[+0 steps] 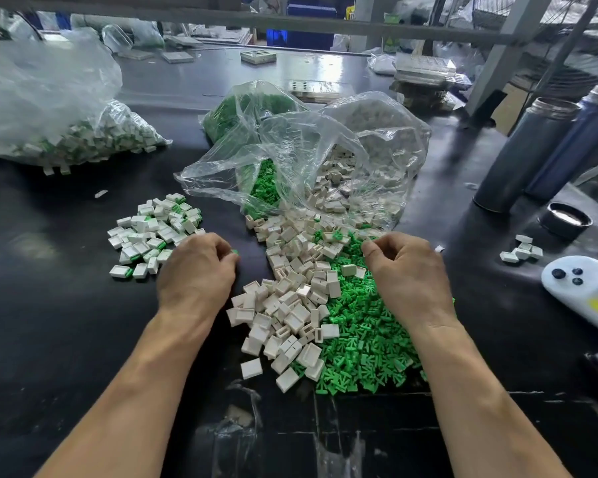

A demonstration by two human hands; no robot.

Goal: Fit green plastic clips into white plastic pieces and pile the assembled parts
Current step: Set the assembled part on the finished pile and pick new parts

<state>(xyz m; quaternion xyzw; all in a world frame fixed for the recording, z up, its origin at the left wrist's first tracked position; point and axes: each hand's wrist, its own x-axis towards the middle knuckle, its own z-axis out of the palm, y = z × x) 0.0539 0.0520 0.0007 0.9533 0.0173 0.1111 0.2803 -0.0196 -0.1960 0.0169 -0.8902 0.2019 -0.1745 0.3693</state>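
Green clip [235, 252] peeps from the curled left hand [197, 267], ready for fitting, while the right hand [406, 270] pinches among loose clips [366, 339] mid-desk, its catch hidden.

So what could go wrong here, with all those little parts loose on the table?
The white pieces and green clips overlap in one heap, so picking may slow. The assembled pile sits close to the left hand, which could scatter it. Clips near the table front edge could drop off.
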